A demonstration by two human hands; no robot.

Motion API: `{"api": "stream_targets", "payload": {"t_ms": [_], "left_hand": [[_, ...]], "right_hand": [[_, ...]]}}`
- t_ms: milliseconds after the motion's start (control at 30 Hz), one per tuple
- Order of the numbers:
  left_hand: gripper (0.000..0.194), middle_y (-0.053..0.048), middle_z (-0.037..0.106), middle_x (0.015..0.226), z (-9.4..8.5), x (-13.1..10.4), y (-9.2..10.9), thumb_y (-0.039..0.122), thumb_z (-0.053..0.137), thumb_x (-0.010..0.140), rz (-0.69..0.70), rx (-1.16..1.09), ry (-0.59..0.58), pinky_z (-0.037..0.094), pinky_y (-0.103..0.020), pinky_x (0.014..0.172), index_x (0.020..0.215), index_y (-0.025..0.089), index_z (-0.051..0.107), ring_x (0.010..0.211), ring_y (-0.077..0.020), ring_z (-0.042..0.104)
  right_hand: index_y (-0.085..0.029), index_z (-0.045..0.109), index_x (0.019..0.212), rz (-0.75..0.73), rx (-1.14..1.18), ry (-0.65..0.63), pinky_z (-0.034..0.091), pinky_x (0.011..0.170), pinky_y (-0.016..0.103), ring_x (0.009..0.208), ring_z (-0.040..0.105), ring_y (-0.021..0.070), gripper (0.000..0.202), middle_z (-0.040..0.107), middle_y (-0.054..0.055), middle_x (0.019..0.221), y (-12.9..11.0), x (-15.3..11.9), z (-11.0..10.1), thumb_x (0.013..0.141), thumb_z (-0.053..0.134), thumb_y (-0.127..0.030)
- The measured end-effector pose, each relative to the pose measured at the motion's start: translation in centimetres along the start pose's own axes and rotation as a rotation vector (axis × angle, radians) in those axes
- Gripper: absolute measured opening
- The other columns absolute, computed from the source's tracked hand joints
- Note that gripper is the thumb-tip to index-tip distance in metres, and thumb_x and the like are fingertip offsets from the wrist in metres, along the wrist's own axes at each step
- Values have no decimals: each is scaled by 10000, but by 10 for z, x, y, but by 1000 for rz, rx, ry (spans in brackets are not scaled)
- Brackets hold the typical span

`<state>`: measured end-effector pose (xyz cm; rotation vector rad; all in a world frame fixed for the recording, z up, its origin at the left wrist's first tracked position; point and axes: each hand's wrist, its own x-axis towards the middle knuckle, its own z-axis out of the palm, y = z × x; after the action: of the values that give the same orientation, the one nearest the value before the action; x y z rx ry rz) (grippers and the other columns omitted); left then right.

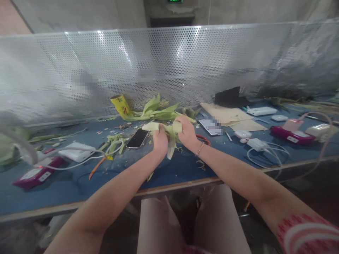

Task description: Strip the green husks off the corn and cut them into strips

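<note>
Pale green corn husk (171, 146) is held between my two hands above the front of the blue table. My left hand (160, 140) is closed on it, and one broad end of the husk sticks out to the left over the fingers. Round the other end curl the fingers of my right hand (187, 132). A strip hangs down between the hands toward the tabletop. Just left of my left hand lies a dark-screened phone (137, 138). Behind both hands rests a heap of green husk leaves (156, 111). Parts of the fingers are hidden by the husk.
A perforated metal screen (169, 60) closes off the back of the table (182, 174). A yellow packet (122, 106) leans there. Purple power strips (39, 173) with white cables lie on both sides. Brown paper (225, 114), an earbud case (243, 134) and a charger (256, 144) are at right.
</note>
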<state>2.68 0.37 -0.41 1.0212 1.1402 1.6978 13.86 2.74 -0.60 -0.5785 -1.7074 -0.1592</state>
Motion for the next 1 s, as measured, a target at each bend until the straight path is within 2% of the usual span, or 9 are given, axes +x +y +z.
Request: {"api": "stream_targets", "payload": {"t_ms": [67, 167, 333, 467, 533, 633, 833, 933, 1000], "left_hand": [[332, 49, 400, 511, 1, 2, -3, 452, 430, 879, -22, -8, -2, 288, -227, 425, 679, 191, 469, 418, -93, 367], [339, 34, 440, 548, -1, 5, -8, 451, 441, 877, 79, 96, 22, 335, -236, 487, 670, 187, 485, 480, -101, 410], [336, -4, 525, 649, -5, 6, -2, 435, 407, 897, 256, 272, 62, 402, -271, 669, 682, 195, 505, 635, -143, 499], [254, -10, 533, 718, -5, 2, 7, 390, 425, 900, 431, 349, 23, 403, -265, 779, 739, 206, 494, 724, -147, 512], [234, -10, 528, 737, -5, 1, 8, 382, 418, 905, 471, 363, 10, 404, -259, 796, 760, 210, 483, 751, -145, 511], [240, -6, 523, 744, -6, 1, 4, 417, 422, 899, 437, 329, 32, 419, -247, 766, 785, 214, 481, 743, -134, 512], [291, 47, 425, 594, -5, 4, -2, 521, 462, 850, 232, 80, 42, 381, -199, 481, 866, 233, 505, 495, -91, 438], [292, 56, 418, 573, -4, 3, 0, 519, 485, 839, 214, 18, 38, 369, -189, 447, 900, 235, 509, 467, -83, 435], [301, 50, 442, 570, -5, 2, 1, 517, 491, 835, 205, 36, 43, 377, -193, 451, 856, 218, 514, 470, -84, 450]], "right_hand": [[-206, 495, 880, -9, -6, -46, 431, 702, 327, 794, 524, 201, 202, 553, 56, 824, -2, -1, -1, 768, 370, -94], [-203, 504, 869, 2, 12, -64, 436, 697, 321, 791, 527, 195, 187, 557, 54, 823, -7, -2, 1, 782, 378, -96], [-208, 487, 897, 45, 70, 44, 449, 733, 334, 797, 539, 188, 160, 571, 49, 842, -8, 0, 6, 822, 367, -135], [-222, 473, 886, 191, 116, 118, 459, 712, 338, 737, 533, 176, 85, 566, 28, 804, -5, 2, 4, 873, 389, -230], [-225, 468, 878, 244, 141, 142, 459, 707, 336, 718, 529, 170, 82, 557, 21, 787, -4, 3, 3, 888, 404, -275], [-233, 445, 874, 297, 201, 198, 454, 712, 328, 700, 533, 159, 105, 547, 7, 754, -4, 4, 2, 908, 387, -313], [-233, 390, 887, 457, 322, 303, 444, 713, 319, 651, 548, 145, 122, 557, -16, 684, -4, 9, 3, 919, 357, -346], [-231, 396, 867, 489, 303, 307, 436, 684, 302, 632, 531, 135, 136, 535, -23, 668, -3, 11, 1, 918, 356, -350], [-230, 405, 856, 479, 278, 270, 430, 666, 287, 618, 511, 126, 131, 507, -31, 658, -3, 10, 0, 915, 367, -341]]}}
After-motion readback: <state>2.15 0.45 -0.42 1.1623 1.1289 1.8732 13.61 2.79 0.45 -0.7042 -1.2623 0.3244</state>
